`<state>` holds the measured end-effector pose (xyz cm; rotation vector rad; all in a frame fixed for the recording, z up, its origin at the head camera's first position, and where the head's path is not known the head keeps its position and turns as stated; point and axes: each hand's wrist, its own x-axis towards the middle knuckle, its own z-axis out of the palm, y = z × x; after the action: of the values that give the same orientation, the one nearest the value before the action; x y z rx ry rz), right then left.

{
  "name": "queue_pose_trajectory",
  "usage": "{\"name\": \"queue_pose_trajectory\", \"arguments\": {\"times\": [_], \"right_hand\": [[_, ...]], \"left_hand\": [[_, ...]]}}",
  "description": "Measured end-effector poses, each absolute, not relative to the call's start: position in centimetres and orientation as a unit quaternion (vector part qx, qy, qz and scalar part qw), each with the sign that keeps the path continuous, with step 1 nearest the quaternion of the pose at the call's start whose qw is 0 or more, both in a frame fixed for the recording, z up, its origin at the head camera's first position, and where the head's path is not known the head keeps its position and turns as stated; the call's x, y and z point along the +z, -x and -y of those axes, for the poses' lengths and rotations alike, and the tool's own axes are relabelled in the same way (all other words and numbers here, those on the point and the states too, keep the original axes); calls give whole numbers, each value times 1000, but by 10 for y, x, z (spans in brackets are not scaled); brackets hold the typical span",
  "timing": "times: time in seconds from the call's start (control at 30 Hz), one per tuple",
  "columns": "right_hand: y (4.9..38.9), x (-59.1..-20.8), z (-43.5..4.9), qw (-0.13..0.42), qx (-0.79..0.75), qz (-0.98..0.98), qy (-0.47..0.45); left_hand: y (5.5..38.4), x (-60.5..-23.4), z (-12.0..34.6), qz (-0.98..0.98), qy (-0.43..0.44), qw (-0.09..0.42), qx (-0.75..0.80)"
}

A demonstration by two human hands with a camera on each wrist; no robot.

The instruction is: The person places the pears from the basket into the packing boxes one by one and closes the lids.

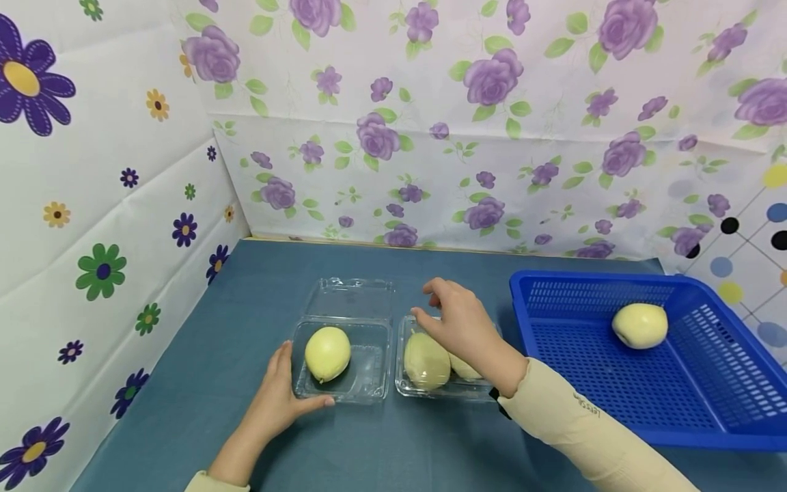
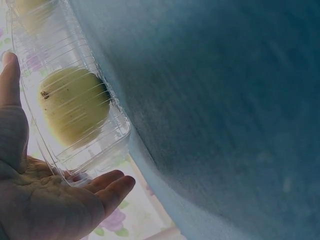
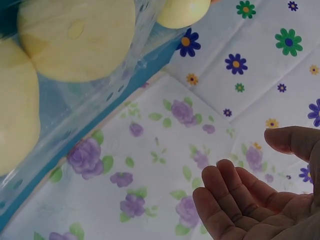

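A clear plastic clamshell box (image 1: 369, 395) stands with its lid (image 1: 350, 301) folded back, a pale yellow, melon-like fruit (image 1: 328, 353) inside on the left. My left hand (image 1: 273, 396) touches this box at its near left corner, fingers straight along the side and thumb at the front; the left wrist view shows the fruit (image 2: 75, 107) through the ribbed wall. Just right is a second clear box (image 1: 402, 386) with two fruits (image 1: 427, 362) under its lid. Above that box hovers my right hand (image 1: 461, 324), fingers loosely bent and apart, holding nothing in the right wrist view.
A blue perforated plastic basket (image 1: 516, 301) stands on the right, with one pale yellow fruit (image 1: 641, 326) near its back. Blue-grey cloth (image 1: 264, 273) covers the table. Flower-patterned sheets (image 1: 430, 164) hang along the back and left sides.
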<state>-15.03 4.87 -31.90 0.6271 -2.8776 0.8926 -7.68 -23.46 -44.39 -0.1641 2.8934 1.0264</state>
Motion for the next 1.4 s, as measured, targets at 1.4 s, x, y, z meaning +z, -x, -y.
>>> {"name": "queue_pose_trajectory", "arguments": {"times": [1.4], "right_hand": [[182, -321, -135, 73, 255, 956, -123]], "left_hand": [[77, -446, 235, -940, 58, 32, 334]]}}
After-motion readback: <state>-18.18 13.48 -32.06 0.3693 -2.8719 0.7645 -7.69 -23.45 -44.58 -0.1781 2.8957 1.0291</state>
